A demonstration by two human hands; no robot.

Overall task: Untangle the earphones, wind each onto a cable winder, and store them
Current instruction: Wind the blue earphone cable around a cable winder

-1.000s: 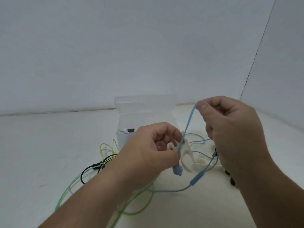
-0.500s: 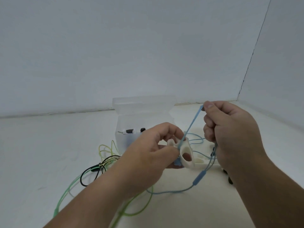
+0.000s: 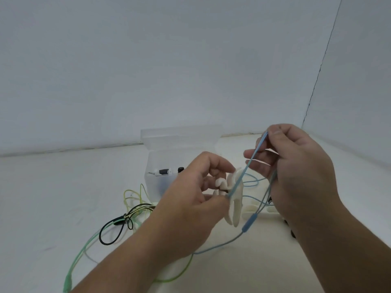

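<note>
The left hand point(image 3: 190, 206) grips a white cable winder point(image 3: 236, 199) — the right hand point(image 3: 296, 172) pinches the blue earphone cable point(image 3: 249, 163) taut above it.

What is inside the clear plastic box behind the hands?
Inside the clear box, a white piece with a dark part and a black tip show. The left hand covers the rest.
</note>
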